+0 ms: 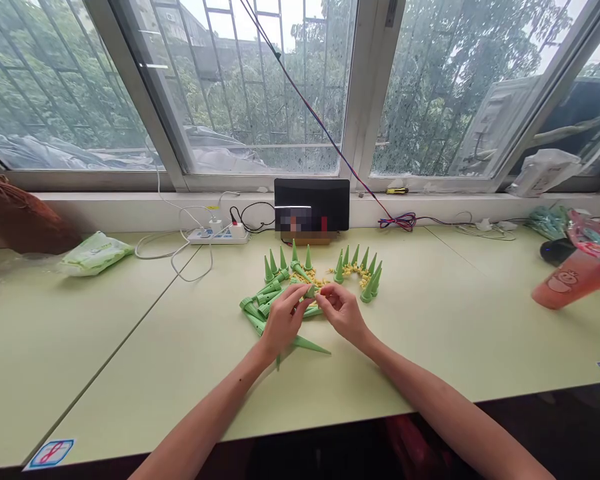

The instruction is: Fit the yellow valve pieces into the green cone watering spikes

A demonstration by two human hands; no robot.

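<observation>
Above the table's middle, my left hand is closed on a green plastic spike, whose ribbed wide end shows at the fingertips. My right hand meets it there, fingers pinched together; whatever they hold is too small to make out. Behind the hands lies a heap of small yellow pieces. Several loose green spikes lie beside and under my left hand, one pointing toward the front right. More green spikes stand upright in a curve around further yellow pieces.
A black-screened device leans at the wall. Left of it are a power strip and white cables. A green packet lies at the left; a red drink cup leans at the right. Bundled wires run along the back.
</observation>
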